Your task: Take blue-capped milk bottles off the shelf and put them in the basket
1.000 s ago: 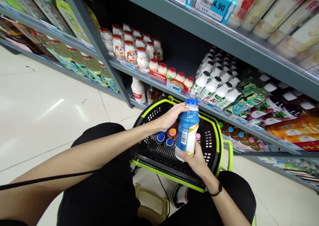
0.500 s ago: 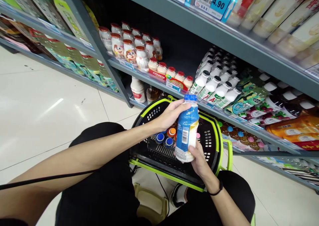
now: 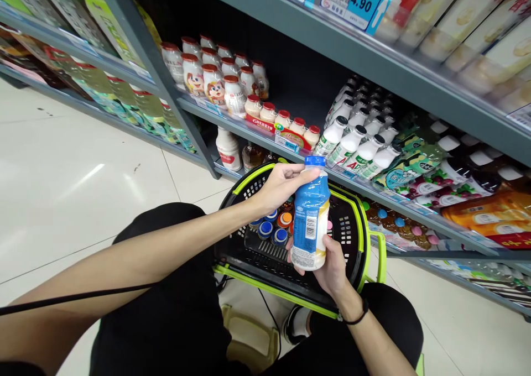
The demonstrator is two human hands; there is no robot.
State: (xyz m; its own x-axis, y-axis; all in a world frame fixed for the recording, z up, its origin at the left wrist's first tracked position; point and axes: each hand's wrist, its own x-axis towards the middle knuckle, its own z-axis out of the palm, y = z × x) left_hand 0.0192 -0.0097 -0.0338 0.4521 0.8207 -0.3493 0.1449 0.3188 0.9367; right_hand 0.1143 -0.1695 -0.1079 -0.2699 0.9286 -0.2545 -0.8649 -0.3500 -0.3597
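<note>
A blue and white bottle (image 3: 309, 221) with a blue cap is held upright over the basket, its barcode facing me. My left hand (image 3: 282, 185) grips it near the neck, thumb across the front just below the cap. Around its lower part is my right hand (image 3: 332, 262), with the thumb on the right side and fingertips showing at the left edge. Beneath the bottle, the black basket (image 3: 269, 265) with a lime-green rim holds several bottles with blue caps (image 3: 265, 229) and orange caps (image 3: 284, 219).
A grey shelf (image 3: 265, 141) stands in front with red-capped bottles (image 3: 213, 83), a small red pack (image 3: 282, 123) and white bottles with black caps (image 3: 350, 144). The basket's green handle (image 3: 380, 257) sticks out right. A beige stool (image 3: 251, 332) is below.
The fingers of my right hand have shifted around the bottle's base, with more fingertips visible at its left. The bottle has turned slightly. My left hand stays at its neck.
</note>
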